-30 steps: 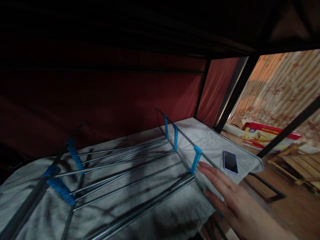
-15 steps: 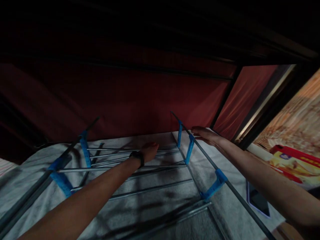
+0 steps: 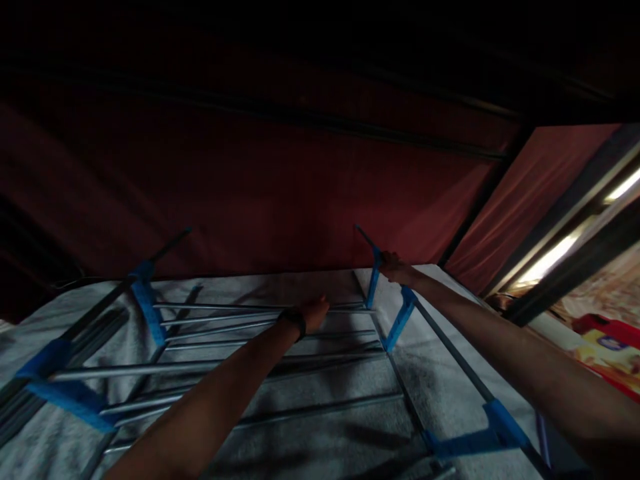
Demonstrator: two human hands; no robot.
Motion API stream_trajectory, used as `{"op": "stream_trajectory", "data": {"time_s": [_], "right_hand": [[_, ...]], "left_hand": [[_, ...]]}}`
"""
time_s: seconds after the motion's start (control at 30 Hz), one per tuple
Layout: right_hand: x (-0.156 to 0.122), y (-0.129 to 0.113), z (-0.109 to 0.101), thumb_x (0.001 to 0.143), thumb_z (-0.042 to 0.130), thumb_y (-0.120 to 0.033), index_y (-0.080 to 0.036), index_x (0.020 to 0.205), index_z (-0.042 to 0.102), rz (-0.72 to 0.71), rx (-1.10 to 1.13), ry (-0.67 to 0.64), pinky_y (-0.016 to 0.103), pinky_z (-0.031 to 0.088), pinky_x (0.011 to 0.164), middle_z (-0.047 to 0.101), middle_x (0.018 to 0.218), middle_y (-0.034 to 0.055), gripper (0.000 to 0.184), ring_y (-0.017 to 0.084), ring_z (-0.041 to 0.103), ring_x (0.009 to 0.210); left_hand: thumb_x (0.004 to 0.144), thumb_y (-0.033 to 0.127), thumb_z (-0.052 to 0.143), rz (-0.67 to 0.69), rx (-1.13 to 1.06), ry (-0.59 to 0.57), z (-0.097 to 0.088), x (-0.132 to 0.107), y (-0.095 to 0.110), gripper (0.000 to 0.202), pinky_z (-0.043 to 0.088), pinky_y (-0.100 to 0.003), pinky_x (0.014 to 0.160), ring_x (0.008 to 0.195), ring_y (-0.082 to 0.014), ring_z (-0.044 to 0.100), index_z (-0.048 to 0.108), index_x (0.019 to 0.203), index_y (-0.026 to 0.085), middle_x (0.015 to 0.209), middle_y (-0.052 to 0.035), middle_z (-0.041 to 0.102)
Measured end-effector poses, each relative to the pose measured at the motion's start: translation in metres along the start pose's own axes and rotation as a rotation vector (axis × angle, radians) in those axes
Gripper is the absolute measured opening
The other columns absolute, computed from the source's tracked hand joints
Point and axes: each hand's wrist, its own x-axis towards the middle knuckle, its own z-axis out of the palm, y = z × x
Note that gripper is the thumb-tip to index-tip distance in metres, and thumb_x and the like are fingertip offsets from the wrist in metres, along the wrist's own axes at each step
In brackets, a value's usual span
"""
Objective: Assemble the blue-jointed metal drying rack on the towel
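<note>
With straight ahead as twelve o'clock, the metal rack (image 3: 340,357) lay across the grey-covered bed (image 3: 440,380) at twelve, its two side frames already linked by crossbars, so it seemed largely put together. What looked unsettled was the order of the bars: several ran askew and bunched closer at one end than the other, and the near end dropped out of view, so its state could not be told. The left hand (image 3: 316,313) hung over the far bars at twelve, fingers partly curled; whether they held a bar could not be told. The right hand (image 3: 395,268), at one o'clock, had its fingers bent against the top of the far right bracket (image 3: 373,283), too dark to show whether they grasped it. The crossbars were thin, dull silver tubes; the side rails were darker grey. Bright blue brackets stood between upper and lower rails, the near left one (image 3: 70,387) at ten o'clock and the near right one (image 3: 493,430) at two, both tilted. Dark tubes (image 3: 95,347) lay beside the left rail, near ten o'clock.
</note>
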Motion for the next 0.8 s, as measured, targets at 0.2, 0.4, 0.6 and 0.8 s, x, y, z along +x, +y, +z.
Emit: {"op": "stream_trajectory", "data": {"time_s": [0.2, 0.4, 0.6, 0.8], "right_hand": [[0.006, 0.018, -0.019, 0.077, 0.075, -0.025, -0.017, 0.092, 0.067, 0.034, 0.074, -0.046, 0.035, 0.058, 0.079, 0.068, 0.088, 0.004, 0.019, 0.018, 0.065, 0.081], [0.003, 0.01, -0.021, 0.08, 0.075, -0.035, -0.018, 0.08, 0.065, 0.112, 0.03, 0.006, 0.03, 0.059, 0.072, 0.067, 0.075, 0.004, 0.019, 0.017, 0.066, 0.07], [0.003, -0.006, -0.007, 0.081, 0.075, -0.035, -0.018, 0.076, 0.064, 0.138, -0.018, 0.038, 0.026, 0.055, 0.059, 0.063, 0.063, 0.0011, 0.021, 0.015, 0.062, 0.059], [0.001, 0.003, -0.015, 0.08, 0.076, -0.032, -0.02, 0.078, 0.062, 0.188, 0.073, 0.031, 0.027, 0.056, 0.062, 0.064, 0.065, 0.0016, 0.019, 0.015, 0.063, 0.06]], "left_hand": [[0.099, 0.032, 0.045, 0.0, -0.025, 0.123, -0.034, -0.006, 0.007, 0.027, 0.05, -0.038, 0.094, 0.11, -0.0271, 0.064, 0.063, 0.112, 0.017, 0.117, -0.0145, 0.068], [0.103, 0.03, 0.038, 0.045, -0.041, 0.212, -0.071, -0.013, 0.007, 0.031, 0.051, -0.036, 0.089, 0.102, -0.025, 0.067, 0.064, 0.115, 0.018, 0.111, -0.0113, 0.072], [0.101, 0.026, 0.041, 0.029, -0.072, 0.307, -0.075, -0.01, 0.008, 0.032, 0.05, -0.039, 0.097, 0.111, -0.0265, 0.067, 0.064, 0.123, 0.02, 0.125, -0.0117, 0.071], [0.101, 0.022, 0.037, 0.038, -0.086, 0.288, -0.067, -0.011, 0.008, 0.038, 0.049, -0.039, 0.101, 0.117, -0.0256, 0.066, 0.06, 0.132, 0.018, 0.129, -0.0123, 0.069]]}}
